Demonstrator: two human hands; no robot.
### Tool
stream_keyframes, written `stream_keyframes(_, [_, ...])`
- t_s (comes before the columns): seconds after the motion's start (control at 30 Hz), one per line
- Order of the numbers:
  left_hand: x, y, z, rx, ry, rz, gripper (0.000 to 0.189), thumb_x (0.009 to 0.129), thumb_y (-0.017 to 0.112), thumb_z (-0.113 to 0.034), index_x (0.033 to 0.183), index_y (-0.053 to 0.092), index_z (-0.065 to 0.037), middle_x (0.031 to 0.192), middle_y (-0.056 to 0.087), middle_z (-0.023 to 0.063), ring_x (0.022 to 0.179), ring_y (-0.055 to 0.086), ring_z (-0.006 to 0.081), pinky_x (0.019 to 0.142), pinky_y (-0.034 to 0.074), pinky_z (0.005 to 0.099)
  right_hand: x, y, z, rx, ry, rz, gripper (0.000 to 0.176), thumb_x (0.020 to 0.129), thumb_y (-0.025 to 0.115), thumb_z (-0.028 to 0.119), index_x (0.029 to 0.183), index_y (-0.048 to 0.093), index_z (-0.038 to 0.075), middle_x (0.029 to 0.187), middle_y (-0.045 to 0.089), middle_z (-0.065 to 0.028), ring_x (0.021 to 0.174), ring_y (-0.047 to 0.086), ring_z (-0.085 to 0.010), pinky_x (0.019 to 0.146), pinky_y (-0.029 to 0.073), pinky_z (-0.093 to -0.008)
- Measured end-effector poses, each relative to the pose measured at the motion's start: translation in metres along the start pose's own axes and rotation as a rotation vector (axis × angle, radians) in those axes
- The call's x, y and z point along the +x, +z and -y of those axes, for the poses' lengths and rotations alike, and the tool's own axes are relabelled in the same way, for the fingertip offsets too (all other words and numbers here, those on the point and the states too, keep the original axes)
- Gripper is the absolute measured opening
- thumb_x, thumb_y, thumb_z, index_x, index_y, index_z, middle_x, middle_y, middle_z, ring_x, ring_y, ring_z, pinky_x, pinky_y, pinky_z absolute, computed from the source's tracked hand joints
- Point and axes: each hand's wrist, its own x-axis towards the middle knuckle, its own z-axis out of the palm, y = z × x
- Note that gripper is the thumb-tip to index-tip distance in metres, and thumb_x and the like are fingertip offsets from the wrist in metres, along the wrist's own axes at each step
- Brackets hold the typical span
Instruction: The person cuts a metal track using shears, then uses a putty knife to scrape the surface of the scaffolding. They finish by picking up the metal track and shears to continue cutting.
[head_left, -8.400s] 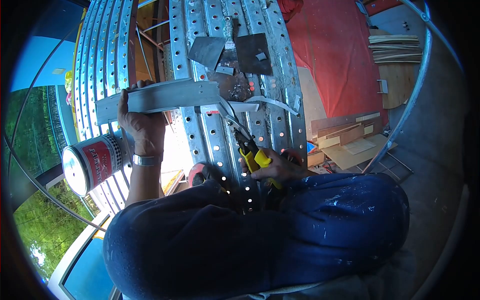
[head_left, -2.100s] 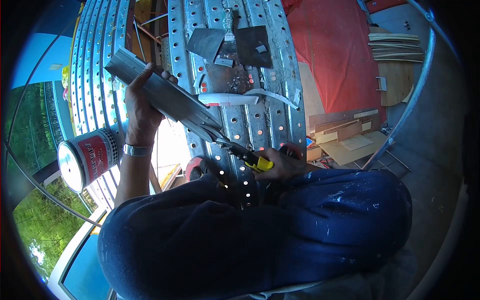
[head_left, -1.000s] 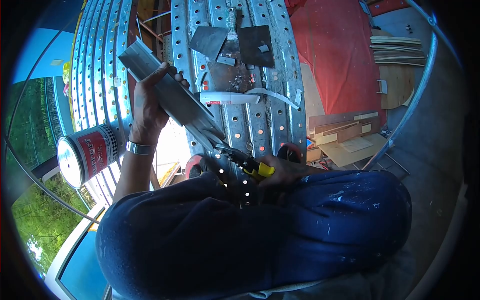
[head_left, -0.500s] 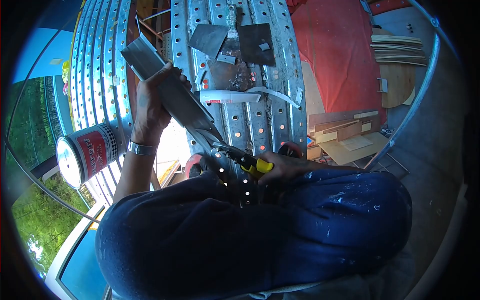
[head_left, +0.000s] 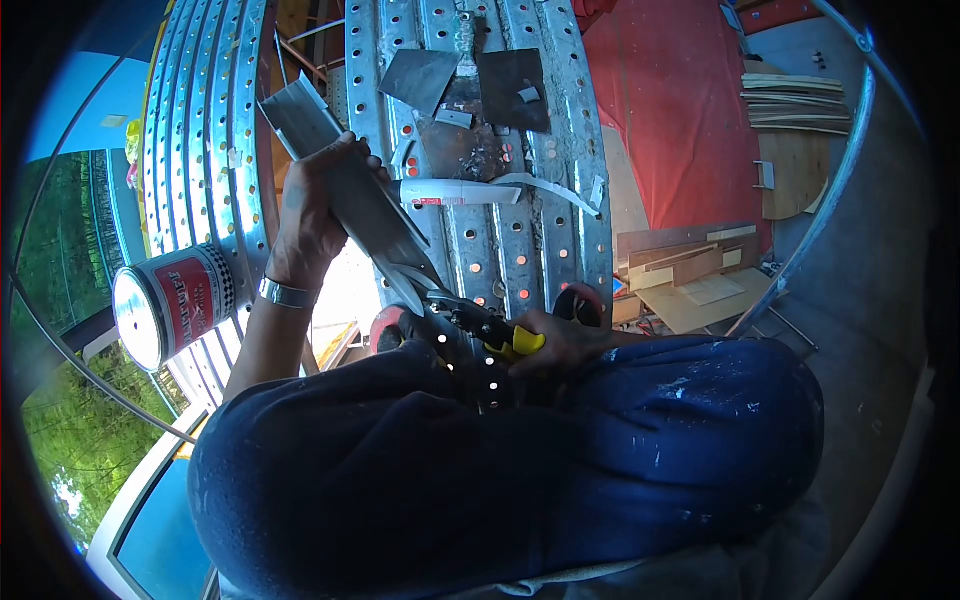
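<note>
A long grey metal channel (head_left: 365,205) slants from upper left down toward the middle of the view. My left hand (head_left: 318,205) is closed round its upper part. My right hand (head_left: 560,343) is wrapped round the yellow-and-black handles of metal snips (head_left: 490,328). The snips' jaws are at the channel's lower end, where a thin strip of metal curls away. Just beyond lies a white tube (head_left: 460,192) with red print, on the perforated metal planks (head_left: 575,240). Two dark square plates (head_left: 514,90) (head_left: 418,80) lie farther up, near small metal offcuts and a brush.
A tin can (head_left: 175,305) with a red label stands at the left on another perforated plank. Red sheeting (head_left: 680,120), stacked thin boards (head_left: 795,102) and wood pieces (head_left: 700,280) are below at the right. A curved metal pole (head_left: 850,160) runs down the right side.
The channel's upper end has shifted slightly right, along with my left hand. The snips' jaws have moved slightly down and left, with my right hand still round the handles.
</note>
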Motion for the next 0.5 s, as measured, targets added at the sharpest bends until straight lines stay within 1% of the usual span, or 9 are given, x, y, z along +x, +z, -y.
stream_keyframes(0.07, [0.001, -0.003, 0.002, 0.036, 0.028, -0.019, 0.024, 0.088, 0.06, -0.02, 0.098, 0.053, 0.001, 0.081, 0.061, 0.0136, 0.073, 0.064, 0.0242, 0.069, 0.054, 0.0387, 0.0, 0.003, -0.001, -0.003, -0.048, -0.088, 0.036, 0.073, 0.073, 0.021, 0.097, 0.058, -0.002, 0.081, 0.058, -0.0032, 0.075, 0.054, -0.0123, 0.066, 0.043, -0.0306])
stream_keyframes(0.1, [0.003, -0.003, 0.001, 0.041, 0.004, -0.045, 0.024, 0.089, 0.06, -0.02, 0.097, 0.053, 0.002, 0.081, 0.061, 0.0136, 0.073, 0.064, 0.024, 0.069, 0.054, 0.0385, -0.001, 0.005, 0.0, -0.003, -0.072, -0.133, 0.036, 0.073, 0.073, 0.021, 0.096, 0.058, -0.002, 0.079, 0.057, -0.0026, 0.073, 0.053, -0.0121, 0.065, 0.042, -0.0306])
stream_keyframes(0.17, [0.007, -0.004, -0.001, 0.051, -0.04, -0.096, 0.024, 0.089, 0.06, -0.02, 0.096, 0.054, 0.002, 0.081, 0.061, 0.0138, 0.073, 0.064, 0.0237, 0.069, 0.054, 0.038, -0.001, 0.001, 0.004, -0.062, -0.03, -0.122, 0.038, 0.072, 0.073, 0.021, 0.098, 0.058, -0.002, 0.081, 0.059, -0.0033, 0.076, 0.055, -0.0124, 0.067, 0.043, -0.03])
stream_keyframes(0.2, [0.009, -0.005, -0.001, 0.072, -0.008, -0.048, 0.023, 0.089, 0.06, -0.02, 0.095, 0.054, 0.002, 0.081, 0.061, 0.0138, 0.073, 0.064, 0.0235, 0.069, 0.054, 0.0377, -0.001, -0.002, 0.006, -0.093, -0.01, -0.116, 0.038, 0.072, 0.074, 0.021, 0.099, 0.058, -0.002, 0.082, 0.059, -0.0037, 0.077, 0.056, -0.0126, 0.068, 0.043, -0.0297])
stream_keyframes(0.3, [0.009, -0.009, 0.001, 0.08, 0.037, 0.059, 0.022, 0.089, 0.06, -0.019, 0.094, 0.055, 0.001, 0.079, 0.061, 0.0132, 0.072, 0.064, 0.0228, 0.069, 0.054, 0.0368, -0.004, -0.007, 0.012, 0.006, 0.035, -0.023, 0.042, 0.072, 0.075, 0.021, 0.103, 0.058, -0.002, 0.086, 0.062, -0.0051, 0.081, 0.058, -0.0137, 0.071, 0.045, -0.0289])
stream_keyframes(0.37, [0.005, -0.001, 0.003, 0.013, -0.007, 0.096, 0.021, 0.089, 0.06, -0.019, 0.093, 0.055, 0.001, 0.078, 0.06, 0.0123, 0.071, 0.064, 0.0223, 0.069, 0.054, 0.0361, -0.01, -0.005, 0.025, 0.117, 0.089, -0.023, 0.043, 0.072, 0.075, 0.02, 0.105, 0.058, -0.002, 0.089, 0.063, -0.0058, 0.083, 0.059, -0.0142, 0.073, 0.046, -0.0286])
stream_keyframes(0.4, [0.004, 0.002, 0.005, 0.029, -0.011, 0.07, 0.021, 0.089, 0.059, -0.019, 0.093, 0.055, 0.001, 0.077, 0.06, 0.0118, 0.07, 0.063, 0.022, 0.069, 0.054, 0.036, -0.013, -0.004, 0.031, 0.17, 0.116, -0.024, 0.044, 0.072, 0.075, 0.02, 0.106, 0.058, -0.002, 0.09, 0.063, -0.0061, 0.084, 0.06, -0.0144, 0.073, 0.046, -0.0284])
stream_keyframes(0.47, [0.003, 0.009, 0.008, 0.063, -0.022, 0.018, 0.02, 0.089, 0.059, -0.018, 0.092, 0.055, 0.001, 0.076, 0.059, 0.011, 0.069, 0.063, 0.0214, 0.068, 0.054, 0.0357, -0.009, -0.005, 0.022, 0.137, 0.089, 0.037, 0.044, 0.072, 0.075, 0.019, 0.107, 0.057, -0.002, 0.091, 0.064, -0.0064, 0.084, 0.06, -0.0145, 0.073, 0.046, -0.0285])
stream_keyframes(0.5, [0.001, 0.012, 0.009, 0.03, -0.036, 0.003, 0.02, 0.089, 0.058, -0.018, 0.092, 0.055, 0.001, 0.076, 0.059, 0.0107, 0.069, 0.062, 0.0212, 0.068, 0.053, 0.0357, -0.006, -0.005, 0.016, 0.118, 0.075, 0.069, 0.045, 0.071, 0.074, 0.018, 0.107, 0.057, -0.002, 0.092, 0.064, -0.0065, 0.084, 0.06, -0.0145, 0.073, 0.046, -0.0285])
